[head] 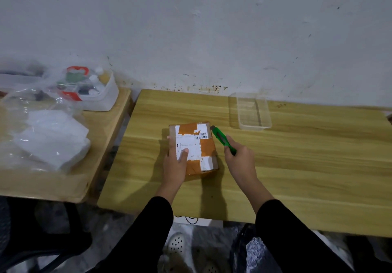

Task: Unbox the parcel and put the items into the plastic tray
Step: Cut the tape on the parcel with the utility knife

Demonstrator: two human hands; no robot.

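A small cardboard parcel (198, 145) with orange tape and a white shipping label lies on the wooden table (297, 166). My left hand (176, 164) grips its near left side, thumb pressed flat on the label. A green utility knife (222, 139) is held in my right hand (240, 158), its tip touching the parcel's far right corner. The clear plastic tray (253, 111) stands empty at the back of the table, to the right beyond the parcel.
A second wooden table (95, 145) to the left carries clear plastic bags with white packets (51, 139) and a white bin of small items (93, 90). A narrow gap separates the tables. A grey wall runs behind both.
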